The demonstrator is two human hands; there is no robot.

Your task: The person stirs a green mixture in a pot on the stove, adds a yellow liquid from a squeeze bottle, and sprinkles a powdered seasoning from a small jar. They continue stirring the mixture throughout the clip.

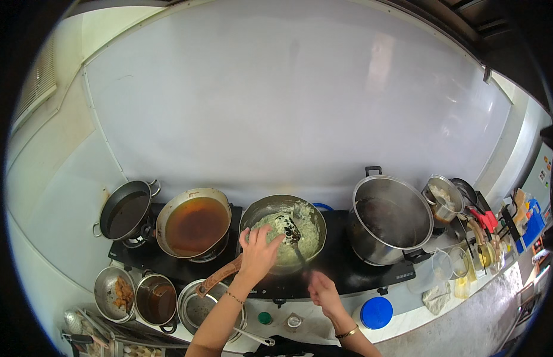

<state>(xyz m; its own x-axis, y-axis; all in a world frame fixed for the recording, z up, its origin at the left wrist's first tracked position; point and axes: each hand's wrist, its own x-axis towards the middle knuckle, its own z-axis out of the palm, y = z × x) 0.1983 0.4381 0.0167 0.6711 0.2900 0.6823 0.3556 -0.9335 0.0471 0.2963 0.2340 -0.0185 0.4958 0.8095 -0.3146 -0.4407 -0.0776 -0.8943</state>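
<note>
A deep frying pan [319,250] with a wood-look handle [223,274] sits on the black gas hob, holding a pale green, lumpy mixture [307,232]. My right hand [323,290] grips the dark handle of a slotted turner [294,236], whose head is over the mixture and coated with pale clumps. Above the pan's near left side is my left hand [260,250], palm down, fingers bent and thumb apart. Nothing shows in it, though its palm side is hidden.
Left of the pan stand a wok of amber oil [198,227] and a pot of dark liquid [128,214]. A large steaming stockpot [390,218] is at the right. A strainer over a bowl [187,308], a small saucepan [156,299] and a blue-lidded jar [376,312] line the front counter.
</note>
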